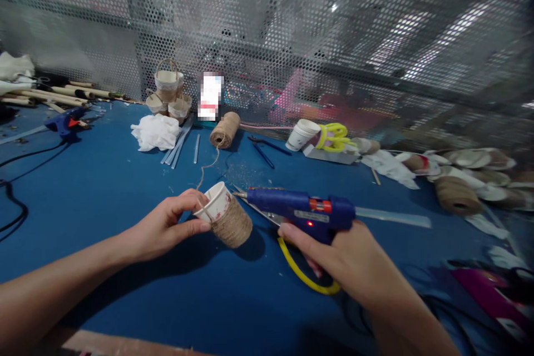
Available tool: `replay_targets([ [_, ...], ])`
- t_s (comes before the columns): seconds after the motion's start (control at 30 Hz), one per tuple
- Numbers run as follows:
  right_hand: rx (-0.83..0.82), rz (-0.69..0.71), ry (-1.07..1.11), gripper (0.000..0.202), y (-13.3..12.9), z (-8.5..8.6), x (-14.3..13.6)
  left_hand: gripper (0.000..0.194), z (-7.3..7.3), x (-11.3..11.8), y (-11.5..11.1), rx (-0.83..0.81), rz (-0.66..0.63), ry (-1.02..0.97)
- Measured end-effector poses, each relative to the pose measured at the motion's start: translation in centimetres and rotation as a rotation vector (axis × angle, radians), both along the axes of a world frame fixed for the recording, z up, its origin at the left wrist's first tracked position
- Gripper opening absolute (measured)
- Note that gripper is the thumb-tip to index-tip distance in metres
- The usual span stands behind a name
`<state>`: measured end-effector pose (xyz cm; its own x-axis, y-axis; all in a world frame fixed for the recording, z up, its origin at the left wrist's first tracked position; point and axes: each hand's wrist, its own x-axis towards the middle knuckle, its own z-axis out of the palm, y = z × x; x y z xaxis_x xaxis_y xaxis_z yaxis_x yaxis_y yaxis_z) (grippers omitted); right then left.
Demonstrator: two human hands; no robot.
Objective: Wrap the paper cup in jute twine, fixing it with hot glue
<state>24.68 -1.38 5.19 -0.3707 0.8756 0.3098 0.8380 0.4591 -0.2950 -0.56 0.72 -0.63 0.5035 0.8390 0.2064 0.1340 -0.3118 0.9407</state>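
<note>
My left hand [183, 219] pinches the rim of a tilted paper cup [231, 222], whose lower part is wrapped in brown twine. A strand of twine runs from the cup back to a twine spool [225, 130]. In my right hand [329, 250] is a blue glue gun [300, 208] with a red light on and a clear glue stick in its back. Its nozzle points left, close to the cup's rim; whether they touch is unclear. Scissors with a yellow handle [306, 281] lie beneath the gun.
Twine-wrapped cups [169, 94], white cloth [155, 132] and glue sticks [179, 143] stand at the back left. Blue pliers [267, 150] and a white cup [302, 134] lie further back. Another glue gun [64, 123] is at left. A perforated metal panel [258, 28] rises behind.
</note>
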Motion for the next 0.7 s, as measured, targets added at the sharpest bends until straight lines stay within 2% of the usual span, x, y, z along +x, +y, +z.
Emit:
replay_targets([
  [0.07, -0.291, -0.051, 0.264, 0.029, 0.6, 0.1, 0.2, 0.012, -0.2, 0.0, 0.1, 0.004, 0.022, 0.010],
  [0.13, -0.466, -0.108, 0.466, 0.030, 1.8, -0.1, 0.6, 0.013, -0.4, 0.0, 0.2, 0.010, 0.052, 0.024],
  [0.3, -0.377, -0.452, 0.454, 0.025, 6.1, -1.7, 1.5, 0.014, -0.6, 0.1, 0.4, 0.028, 0.146, 0.069],
  [0.33, -0.387, -0.476, 0.454, 0.025, 7.0, -2.1, 1.5, 0.014, -0.6, 0.1, 0.4, 0.033, 0.158, 0.075],
  [0.57, -0.404, -0.522, 0.380, 0.034, 11.1, -4.5, 1.1, 0.013, -0.2, 0.4, 0.3, 0.041, 0.186, 0.075],
  [0.7, -0.262, -0.511, 0.230, 0.035, 11.6, -4.2, 0.9, 0.014, -0.1, 0.4, 0.2, 0.039, 0.185, 0.084],
])
